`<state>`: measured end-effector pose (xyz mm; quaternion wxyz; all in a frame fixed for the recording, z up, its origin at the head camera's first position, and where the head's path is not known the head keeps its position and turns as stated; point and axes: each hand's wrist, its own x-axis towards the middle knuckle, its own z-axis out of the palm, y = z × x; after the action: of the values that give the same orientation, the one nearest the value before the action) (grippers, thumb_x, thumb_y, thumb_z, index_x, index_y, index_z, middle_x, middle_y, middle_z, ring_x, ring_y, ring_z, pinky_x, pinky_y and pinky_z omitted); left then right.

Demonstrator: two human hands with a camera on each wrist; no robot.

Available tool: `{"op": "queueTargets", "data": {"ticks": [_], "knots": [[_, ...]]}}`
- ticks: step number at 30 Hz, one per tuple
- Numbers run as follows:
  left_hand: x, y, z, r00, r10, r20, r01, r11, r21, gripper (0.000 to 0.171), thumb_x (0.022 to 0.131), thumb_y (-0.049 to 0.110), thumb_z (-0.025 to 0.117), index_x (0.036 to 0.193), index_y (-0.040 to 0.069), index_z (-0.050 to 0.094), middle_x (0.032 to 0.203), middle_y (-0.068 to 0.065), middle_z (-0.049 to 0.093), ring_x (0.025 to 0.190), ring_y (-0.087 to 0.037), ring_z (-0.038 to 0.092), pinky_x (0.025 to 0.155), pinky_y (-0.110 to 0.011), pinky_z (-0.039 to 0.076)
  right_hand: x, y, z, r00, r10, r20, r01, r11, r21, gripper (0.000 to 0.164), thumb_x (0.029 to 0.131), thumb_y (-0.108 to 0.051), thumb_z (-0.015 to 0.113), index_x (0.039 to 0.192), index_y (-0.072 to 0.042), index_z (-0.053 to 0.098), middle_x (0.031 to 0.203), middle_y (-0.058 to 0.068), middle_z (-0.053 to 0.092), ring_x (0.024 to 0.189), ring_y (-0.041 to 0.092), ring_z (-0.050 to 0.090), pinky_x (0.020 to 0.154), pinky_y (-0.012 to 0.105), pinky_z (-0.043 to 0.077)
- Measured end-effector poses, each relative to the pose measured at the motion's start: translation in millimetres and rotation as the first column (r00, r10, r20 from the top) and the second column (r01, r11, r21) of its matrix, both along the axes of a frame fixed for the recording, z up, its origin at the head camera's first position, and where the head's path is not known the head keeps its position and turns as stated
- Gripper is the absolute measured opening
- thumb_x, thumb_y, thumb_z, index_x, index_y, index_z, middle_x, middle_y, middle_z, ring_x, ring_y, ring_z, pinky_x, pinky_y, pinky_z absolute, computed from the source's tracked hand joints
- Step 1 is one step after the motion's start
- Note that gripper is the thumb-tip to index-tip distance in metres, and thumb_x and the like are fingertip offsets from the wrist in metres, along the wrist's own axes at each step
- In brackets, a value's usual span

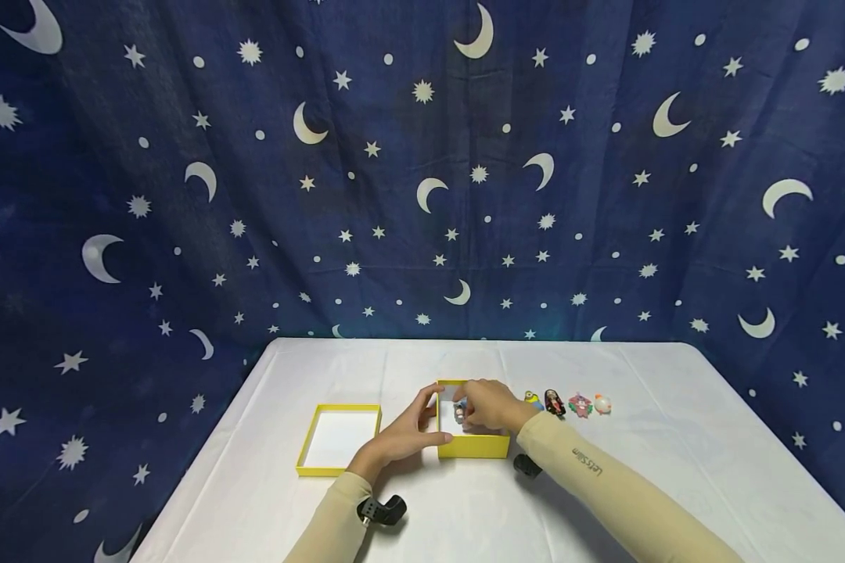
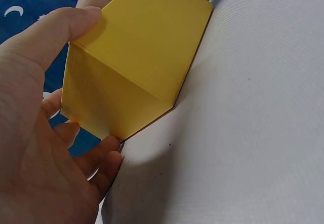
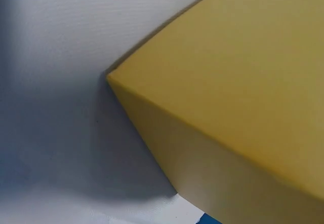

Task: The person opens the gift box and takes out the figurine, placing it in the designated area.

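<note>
A yellow box [image 1: 473,447] with a white inside stands without its lid at the middle of the table. My left hand [image 1: 403,435] grips its left end; the left wrist view shows the thumb on one yellow wall [image 2: 152,36] and the other fingers spread along the side. My right hand [image 1: 489,404] reaches over the rim into the box, its fingers bent down around a small grey-blue figurine [image 1: 459,412]. Part of that figurine is hidden by the fingers. The right wrist view holds only the box's outer walls [image 3: 217,82], not the right hand.
Left of the box lies a yellow-rimmed lid [image 1: 338,439], white side up. To the right, in a row, are a yellow figurine [image 1: 533,399], a dark-clad figurine [image 1: 554,403], a pink-and-green figurine [image 1: 580,404] and a white-and-orange figurine [image 1: 602,403]. A starry curtain [image 1: 422,172] hangs behind the table.
</note>
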<state>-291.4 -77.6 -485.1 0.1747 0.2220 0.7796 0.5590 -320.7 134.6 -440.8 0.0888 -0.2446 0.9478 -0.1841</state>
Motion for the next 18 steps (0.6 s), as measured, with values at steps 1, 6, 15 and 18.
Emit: {"op": "queueTargets", "data": {"ticks": [1,6,15,18], "knots": [[-0.1,0.0,-0.1,1.000,0.000,0.000,0.000,1.000,0.003,0.083,0.091,0.024,0.072,0.157,0.030,0.022,0.171,-0.014,0.006,0.152,-0.037,0.032,0.125,-0.051,0.027,-0.1,-0.3,-0.7,1.000,-0.003,-0.010,0.003,1.000,0.004,0.044,0.078,-0.010,0.087,0.119,-0.006,0.072,0.075,-0.005,0.073,0.072,0.010,0.066,0.079,0.042,0.058],[-1.4,0.2,-1.4,1.000,-0.002,-0.002,0.002,1.000,0.010,0.085,0.091,0.026,0.073,0.158,0.028,0.021,0.172,-0.012,0.006,0.152,-0.037,0.032,0.125,-0.050,0.028,0.6,-1.4,-3.6,0.999,-0.021,-0.049,0.022,1.000,0.015,0.036,0.077,-0.014,0.088,0.111,-0.009,0.076,0.074,-0.007,0.072,0.072,0.010,0.065,0.081,0.043,0.057],[-1.4,-0.8,-2.3,1.000,-0.003,-0.017,0.003,1.000,0.005,0.087,0.090,0.029,0.074,0.159,0.025,0.021,0.172,-0.012,0.007,0.151,-0.037,0.034,0.124,-0.051,0.029,1.1,-3.4,-7.3,0.998,-0.021,-0.066,0.022,1.000,0.017,0.029,0.078,-0.010,0.087,0.106,-0.012,0.078,0.079,-0.003,0.073,0.074,0.012,0.064,0.084,0.046,0.055],[-0.7,-1.1,-2.1,1.000,0.000,-0.021,0.000,1.000,0.003,0.086,0.089,0.028,0.074,0.158,0.026,0.022,0.171,-0.012,0.008,0.151,-0.037,0.034,0.124,-0.051,0.030,1.1,-3.3,-6.9,0.998,-0.014,-0.063,0.016,0.999,0.029,0.028,0.079,-0.009,0.086,0.105,-0.014,0.079,0.081,-0.003,0.075,0.077,0.013,0.067,0.086,0.046,0.055]]}}
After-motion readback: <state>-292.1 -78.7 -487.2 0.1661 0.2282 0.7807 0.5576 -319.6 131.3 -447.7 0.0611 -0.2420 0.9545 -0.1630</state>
